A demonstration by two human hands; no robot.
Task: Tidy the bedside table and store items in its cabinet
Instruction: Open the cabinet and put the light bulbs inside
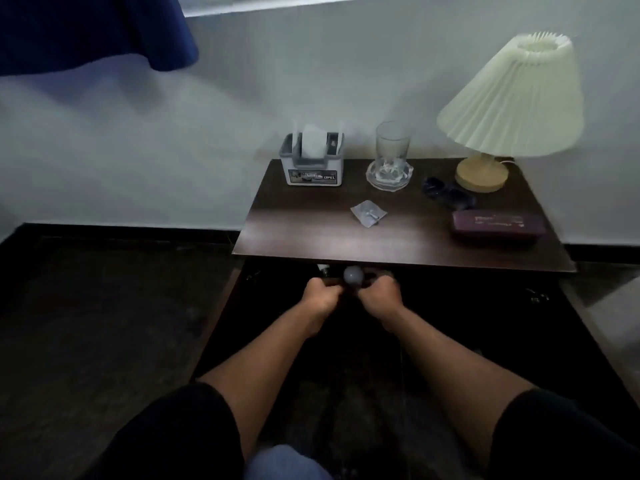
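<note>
The dark wooden bedside table (pixel 311 233) stands against the wall. Below its front edge, in the dark cabinet opening, my left hand (pixel 320 294) and my right hand (pixel 379 294) are both closed close together on a dark item with a grey round end (pixel 353 275). What the item is cannot be told. On the top lie a small clear packet (pixel 369 213), a purple glasses case (pixel 497 226) and dark sunglasses (pixel 446 194). A drinking glass (pixel 392 143) stands in a glass ashtray (pixel 374 178).
A white and grey organiser box (pixel 311 171) stands at the table's back left and a pleated lamp (pixel 512 98) at the back right. The cabinet doors (pixel 214 323) swing out on both sides of my arms. A blue curtain (pixel 86 29) hangs at upper left.
</note>
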